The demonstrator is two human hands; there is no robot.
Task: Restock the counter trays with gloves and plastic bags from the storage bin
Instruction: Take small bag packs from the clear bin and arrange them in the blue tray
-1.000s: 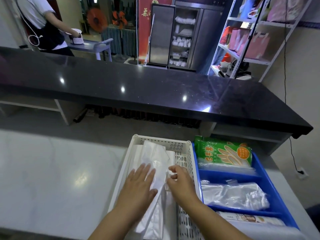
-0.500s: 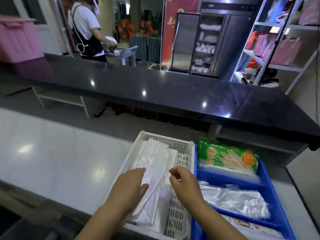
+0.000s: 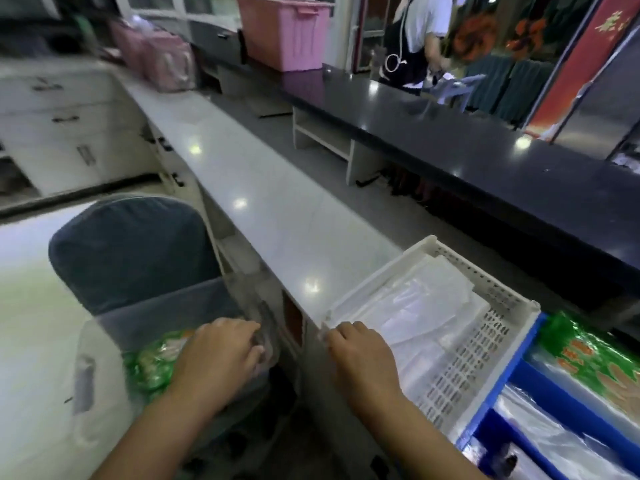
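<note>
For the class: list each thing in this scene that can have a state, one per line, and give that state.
left hand: down in the storage bin, over the green glove pack; grip unclear.
right hand: fingers curled at the white tray's near corner; grip unclear.
storage bin: open-topped, on the chair.
white tray: holds plastic bags.
blue tray: compartments stocked.

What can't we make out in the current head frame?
Left hand: head view, blur and its own back hide any grip on the green pack in the bin.
Right hand: knuckles hide fingertips at the white tray's corner.
Blue tray: cut off by the right edge.
</note>
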